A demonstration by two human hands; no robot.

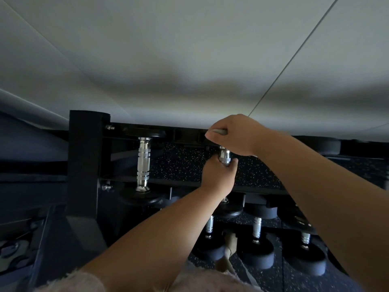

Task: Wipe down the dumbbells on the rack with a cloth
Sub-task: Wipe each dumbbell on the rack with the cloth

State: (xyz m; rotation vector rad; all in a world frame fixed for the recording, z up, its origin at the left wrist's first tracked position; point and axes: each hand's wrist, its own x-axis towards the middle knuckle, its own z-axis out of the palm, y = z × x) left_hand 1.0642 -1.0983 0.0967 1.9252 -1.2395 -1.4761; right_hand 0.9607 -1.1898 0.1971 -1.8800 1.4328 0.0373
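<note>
i have the left hand wrapped round the chrome bar of the dumbbell just off centre toward 4 o'clock, on the top tier of the rack. its fingers are curled tight on the bar, so only a short knurled stretch shows at 12 o'clock of the fist. the right hand sits at 12 o'clock of the left, fingers closed on a grey fold that i take for the cloth, over the far head of that weight. i judge the step is wiping this far end. to do it well i would hold the left grip firm so the weight cannot roll, press the cloth flat, sweep round the head, then work down the bar. the neighbour dumbbell at 9 o'clock and the lower row at 5 o'clock lie apart from both hands.
</note>
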